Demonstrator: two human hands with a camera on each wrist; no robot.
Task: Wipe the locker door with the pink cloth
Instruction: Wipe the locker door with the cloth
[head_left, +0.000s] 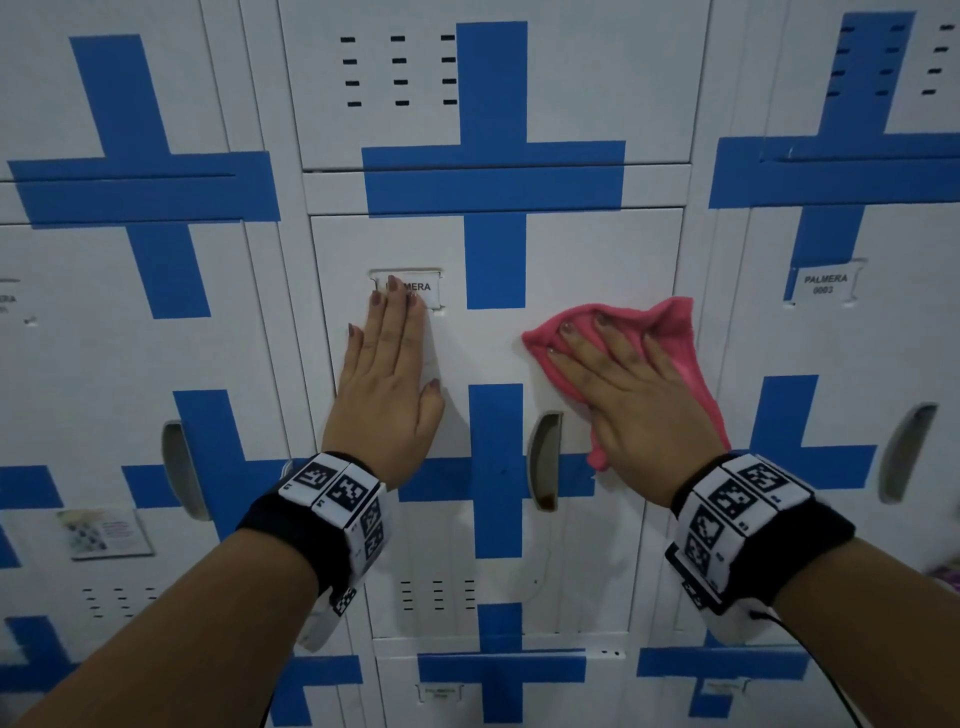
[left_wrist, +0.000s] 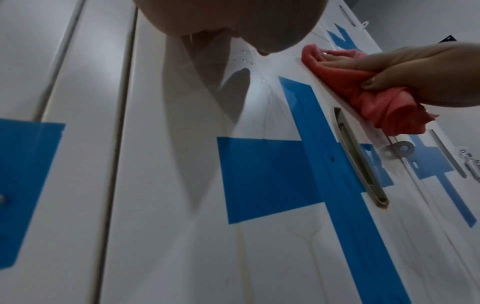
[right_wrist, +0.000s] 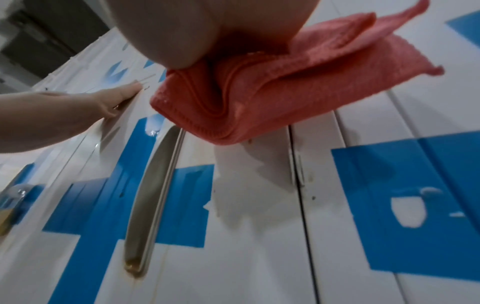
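Observation:
The white locker door (head_left: 597, 249), marked with blue tape crosses, fills the middle of the head view. My left hand (head_left: 387, 374) lies flat on its left half, fingers straight, fingertips over the name label (head_left: 418, 287). My right hand (head_left: 623, 395) presses the pink cloth (head_left: 670, 332) against the door's right half, above the recessed handle (head_left: 545, 457). Its fingers are spread flat on the cloth. In the left wrist view the thumb pinches a bunched fold of the cloth (left_wrist: 376, 102). The right wrist view shows the folded cloth (right_wrist: 259, 92) under my palm.
Neighbouring lockers stand on both sides: one at the right with a label (head_left: 825, 285) and handle (head_left: 906, 447), one at the left with a handle (head_left: 179, 467) and a sticker (head_left: 104, 530). Vent slots (head_left: 439, 595) sit low on the door. A hasp (left_wrist: 401, 149) projects beside the handle.

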